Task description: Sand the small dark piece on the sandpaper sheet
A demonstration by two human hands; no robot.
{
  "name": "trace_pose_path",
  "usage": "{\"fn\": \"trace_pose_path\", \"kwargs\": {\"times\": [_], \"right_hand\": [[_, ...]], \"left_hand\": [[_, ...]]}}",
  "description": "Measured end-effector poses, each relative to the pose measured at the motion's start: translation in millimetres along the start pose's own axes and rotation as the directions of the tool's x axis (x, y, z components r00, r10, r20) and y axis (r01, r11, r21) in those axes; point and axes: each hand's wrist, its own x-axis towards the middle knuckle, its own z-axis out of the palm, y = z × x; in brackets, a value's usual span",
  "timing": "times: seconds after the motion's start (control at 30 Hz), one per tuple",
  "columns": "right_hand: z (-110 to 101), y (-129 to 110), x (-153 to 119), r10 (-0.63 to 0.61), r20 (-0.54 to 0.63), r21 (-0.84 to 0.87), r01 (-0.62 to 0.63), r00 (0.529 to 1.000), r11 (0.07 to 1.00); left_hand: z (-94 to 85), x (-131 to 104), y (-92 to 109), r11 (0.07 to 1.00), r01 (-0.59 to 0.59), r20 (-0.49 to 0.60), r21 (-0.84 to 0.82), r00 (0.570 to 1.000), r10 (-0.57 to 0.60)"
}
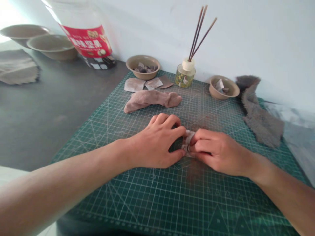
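Over the middle of the green cutting mat (137, 196), both hands meet at a small, whitish-grey patterned piece (189, 139), perhaps worn sandpaper. My left hand (157, 142) pinches its left edge between thumb and forefinger, the other fingers curled above the mat. From the right, my right hand (219, 150) grips it with bent fingers, covering much of it. Whatever lies under or inside the piece is hidden. Reddish-brown dust marks the mat around the hands. Behind them lies a bunched brownish cloth (152, 100), apart from both hands.
A bowl of scraps (143, 67) stands at the back, with flat grey pieces (134, 84) before it. Nearby are a reed diffuser (185, 75), a smaller bowl (223, 88) and a frayed grey cloth (263, 121). At left stand a large red-labelled jar (88, 42) and two bowls.
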Motion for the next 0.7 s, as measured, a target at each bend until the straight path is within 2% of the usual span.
{"fn": "trace_pose_path", "kwargs": {"times": [0.1, 0.17, 0.27, 0.4, 0.53, 0.63, 0.7], "right_hand": [[1, -4, 1, 0.086, -0.096, -0.051, -0.092, 0.992, 0.994], [1, -5, 1, 0.093, -0.080, -0.049, -0.097, 0.992, 0.994], [2, -6, 2, 0.016, -0.015, -0.007, -0.016, 1.000, 1.000], [-1, 0, 2, 0.100, -0.119, -0.072, -0.109, 0.988, 0.991], [-5, 3, -1, 0.014, 0.023, -0.029, -0.014, 1.000, 0.999], [-7, 6, -2, 0.037, -0.062, -0.056, -0.041, 0.997, 0.998], [-9, 6, -3, 0.064, -0.056, -0.051, -0.067, 0.996, 0.996]], "left_hand": [[-0.3, 0, 0, 1.000, 0.003, -0.001, 0.003, 1.000, -0.003], [-0.5, -1, 0, 1.000, 0.011, -0.002, 0.005, 1.000, -0.011], [-0.8, -1, 0, 1.000, 0.005, 0.002, -0.001, 1.000, -0.005], [-0.5, -1, 0, 1.000, 0.002, -0.002, -0.002, 1.000, -0.002], [0.0, -1, -1, 1.000, 0.000, 0.000, -0.003, 1.000, 0.000], [0.2, -1, -1, 1.000, -0.004, -0.001, -0.002, 1.000, 0.004], [0.3, 0, -1, 1.000, 0.001, -0.004, -0.003, 1.000, -0.001]]}}
